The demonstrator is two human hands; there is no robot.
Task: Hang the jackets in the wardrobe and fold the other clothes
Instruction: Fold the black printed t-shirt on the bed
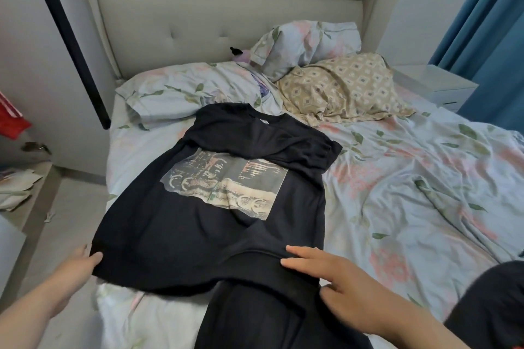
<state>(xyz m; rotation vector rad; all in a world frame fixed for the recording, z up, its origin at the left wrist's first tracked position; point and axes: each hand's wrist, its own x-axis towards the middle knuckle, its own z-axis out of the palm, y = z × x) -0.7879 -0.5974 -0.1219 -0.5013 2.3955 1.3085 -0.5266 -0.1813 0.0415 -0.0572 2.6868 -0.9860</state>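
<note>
A black T-shirt point(215, 235) lies face up and spread out on the bed point(397, 178), collar toward 12 o'clock and hem toward 6 o'clock, with a pale rectangular picture printed across its chest. Its sleeve at 2 o'clock is bunched in creases. A second black garment point(255, 320) lies at 6 o'clock, meeting the shirt's hem; which overlaps the other cannot be told.

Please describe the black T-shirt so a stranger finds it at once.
On the bed with the floral sheet lies a black T-shirt, left hand and right hand at its hem. Unlike the plain black garment nearer the camera, it bears a pale rectangular print.
</note>
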